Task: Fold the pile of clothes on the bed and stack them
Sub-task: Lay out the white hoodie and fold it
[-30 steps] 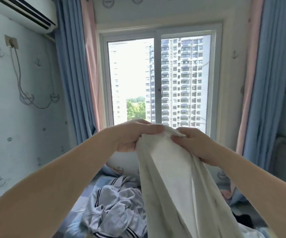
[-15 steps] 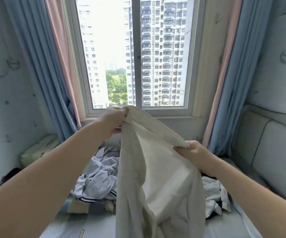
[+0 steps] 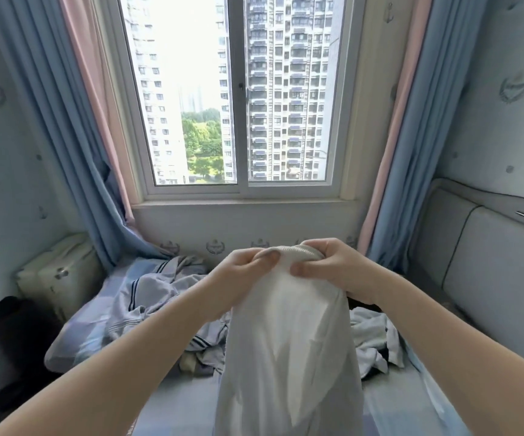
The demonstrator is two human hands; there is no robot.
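I hold a white garment (image 3: 289, 341) up over the bed (image 3: 175, 410), left hand (image 3: 241, 272) and right hand (image 3: 333, 267) pinching its top edge, perhaps a waistband. The pile (image 3: 159, 306) lies beyond. Next I'd line up the edges, then lay it flat.

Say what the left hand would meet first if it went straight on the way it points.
Probably the right hand: the left hand points rightward along the ribbed edge of the white garment both grip, with only bunched cloth between. Depth is unclear.
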